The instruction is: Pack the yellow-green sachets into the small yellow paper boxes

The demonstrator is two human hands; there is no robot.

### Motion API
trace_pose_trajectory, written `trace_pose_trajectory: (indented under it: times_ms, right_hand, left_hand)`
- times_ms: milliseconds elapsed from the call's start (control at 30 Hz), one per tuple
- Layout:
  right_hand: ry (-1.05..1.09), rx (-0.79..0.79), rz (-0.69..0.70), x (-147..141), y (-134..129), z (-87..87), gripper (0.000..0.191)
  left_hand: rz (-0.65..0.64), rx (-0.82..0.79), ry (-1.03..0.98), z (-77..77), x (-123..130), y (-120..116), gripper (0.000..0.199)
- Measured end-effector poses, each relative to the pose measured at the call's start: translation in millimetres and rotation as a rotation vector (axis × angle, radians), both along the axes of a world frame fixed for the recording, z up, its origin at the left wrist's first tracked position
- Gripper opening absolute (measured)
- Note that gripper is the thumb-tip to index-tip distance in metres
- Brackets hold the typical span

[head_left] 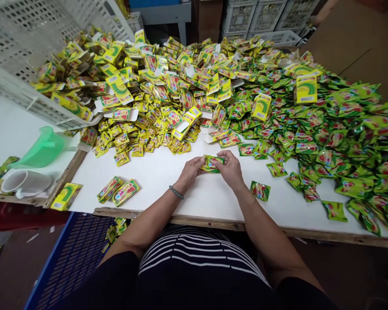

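Over the middle of the white table, my left hand (190,173) and my right hand (230,170) grip one small green-and-yellow packet (212,163) between them, each at one end. My left wrist wears a beaded bracelet. To the right of my right hand lies a single green sachet (260,190). Beyond my hands spreads a heap of yellow boxes (118,88), many with flaps standing out. Small yellow sachets (148,135) are piled in front of them, and green sachets (326,137) fill the right side. Two boxes (126,192) lie together left of my left hand.
A white perforated crate (35,101) leans at the left, spilling boxes. Near it are a green scoop (40,148) and a white mug (27,183) on its side. A blue crate (74,254) stands below the table's wooden edge (213,221). Brown cardboard (365,51) rises at the right.
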State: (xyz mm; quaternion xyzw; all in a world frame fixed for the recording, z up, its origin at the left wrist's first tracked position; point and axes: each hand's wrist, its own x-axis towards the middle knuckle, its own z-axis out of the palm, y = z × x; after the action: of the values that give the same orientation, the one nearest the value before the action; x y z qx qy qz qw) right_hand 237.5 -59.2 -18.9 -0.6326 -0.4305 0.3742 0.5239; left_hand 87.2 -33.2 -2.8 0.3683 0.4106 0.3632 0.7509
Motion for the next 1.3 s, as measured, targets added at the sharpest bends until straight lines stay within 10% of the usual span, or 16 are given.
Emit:
trace_pose_trajectory:
  times_ms: [167,300,633,800,967,1100,1300]
  right_hand:
    - [0.028,0.071,-0.223,-2.0,1.2,3.8,0.051]
    - [0.209,-0.025,-0.067,9.5,0.9,9.9,0.051]
    - [-0.010,-0.011,-0.481,46.3,12.1,2.9,0.039]
    - [-0.101,-0.060,-0.488,53.6,11.4,3.7,0.040]
    - [-0.143,-0.181,-0.312,38.7,10.6,3.5,0.033]
    - [-0.294,-0.226,-0.125,12.5,6.8,2.6,0.023]
    - [-0.456,-0.232,-0.104,-0.2,-0.2,6.9,0.026]
  left_hand:
    - [0.126,0.005,-0.028,1.1,26.3,0.6,0.052]
    - [0.038,0.100,-0.017,9.3,42.1,17.5,0.044]
    - [-0.375,1.135,1.282,31.8,68.9,112.0,0.047]
    - [-0.395,1.203,1.242,29.3,38.0,106.0,0.042]
    - [-0.253,1.149,0.998,16.7,-12.2,73.7,0.036]
    - [-0.021,0.728,0.885,-3.9,-19.8,44.5,0.041]
    - [-0.024,0.496,1.199,10.4,-10.0,0.0,0.065]
